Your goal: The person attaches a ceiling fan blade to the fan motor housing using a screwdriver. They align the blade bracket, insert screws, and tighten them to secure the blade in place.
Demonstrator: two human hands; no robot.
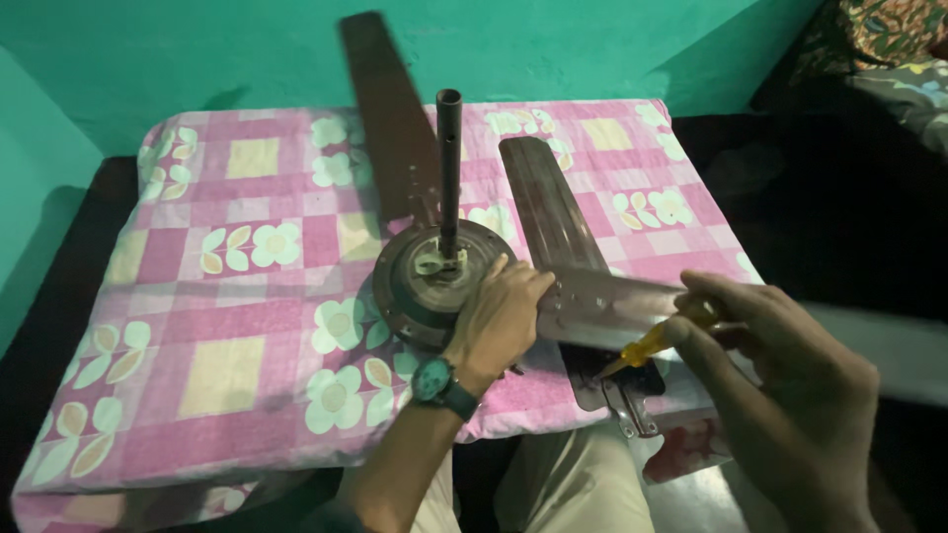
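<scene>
**Q:** Right hand [790, 395] is closest to camera. What's it doing?

**R:** Fingers closed around a yellow-handled screwdriver [647, 343], tip pointed down-left at the blade bracket [617, 385], where the near fan blade [612, 306] meets the mount. Can't tell if the tip is seated in a screw head; too dark down there.

**Q:** Left hand?

**R:** Left hand [499, 316], watch on the wrist, is pressed flat over the edge of the fan motor housing [420, 281], fingers spread onto the blade root. Bracing, not gripping anything.

**Q:** Where's the fan sitting?

**R:** On a pink floral cushion [247, 286] against a green wall [197, 49]. Downrod [449, 168] stands upright from the hub. A second blade [548, 207] runs up-right and a third blade [385, 109] goes back toward the wall. The bracket end overhangs the cushion's front edge, above the person's lap.

**Q:** Tips for this step?

**R:** My take: the cushion is soft, so the motor will rock. Keep the left palm's weight on the housing. Get the driver square to the screw and push along its axis while turning; at the current slant it looks likely to cam out. Support the blade near its root so the bracket doesn't twist. A loose screw could drop off the overhang, so catch it.
</scene>
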